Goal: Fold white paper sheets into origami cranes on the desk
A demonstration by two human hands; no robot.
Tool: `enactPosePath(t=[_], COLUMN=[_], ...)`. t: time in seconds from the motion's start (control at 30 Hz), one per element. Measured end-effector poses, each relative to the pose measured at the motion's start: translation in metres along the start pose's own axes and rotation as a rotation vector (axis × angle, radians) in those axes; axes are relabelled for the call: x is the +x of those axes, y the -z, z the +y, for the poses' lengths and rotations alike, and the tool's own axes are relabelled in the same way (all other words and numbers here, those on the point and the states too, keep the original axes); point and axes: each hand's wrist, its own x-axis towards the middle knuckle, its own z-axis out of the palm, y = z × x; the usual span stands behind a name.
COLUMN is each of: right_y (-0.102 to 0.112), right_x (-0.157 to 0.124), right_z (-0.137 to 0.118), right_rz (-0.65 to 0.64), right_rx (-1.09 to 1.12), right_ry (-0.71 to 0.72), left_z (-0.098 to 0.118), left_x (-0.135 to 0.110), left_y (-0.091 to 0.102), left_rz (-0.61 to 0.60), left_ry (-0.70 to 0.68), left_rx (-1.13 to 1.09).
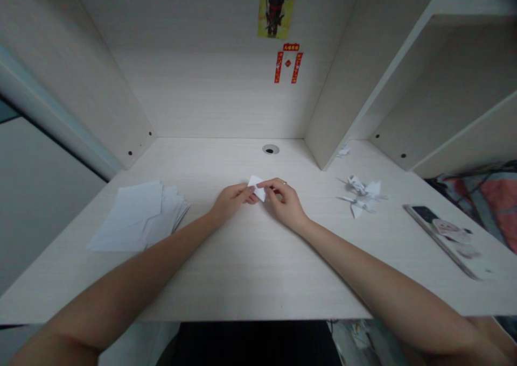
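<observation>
A small folded piece of white paper (256, 182) is held just above the desk, near its middle. My left hand (232, 200) grips its left and lower side, thumb on top and fingers beneath. From the other side my right hand (286, 202), with a ring on one finger, pinches the paper's right edge, its index finger lying across the top. To the left lies a loose stack of white paper sheets (135, 210). Several folded paper cranes (361, 194) rest together on the right.
A phone in a pale case (452, 242) lies at the desk's right side. An upright panel (335, 97) divides the desk's back. A round cable hole (271, 149) sits near the back wall. Another white paper piece (343, 151) lies by the panel. Patterned cloth (480, 194) is at far right.
</observation>
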Motion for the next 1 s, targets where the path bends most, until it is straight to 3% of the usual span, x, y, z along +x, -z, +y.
enactPosePath(t=[0.4,0.57,0.73,1.0], right_y=[0.002,0.004,0.009,0.010], right_x=[-0.002,-0.001,0.000,0.001], right_z=[-0.001,-0.006,-0.007,-0.001], right_rz=[-0.127,-0.043,-0.075,0.066], right_rx=[-0.119,-0.260,-0.374,-0.338], right_ry=[0.101,0.184,0.329,0.258], left_z=[0.007,0.009,0.010,0.004], left_x=[-0.002,-0.002,0.000,0.000], left_y=[0.000,0.000,0.001,0.000], left_rz=[0.116,0.146,0.223,0.154], left_ry=[-0.023,-0.030,-0.016,0.035], left_rx=[0.088,-0.009,-0.062,-0.102])
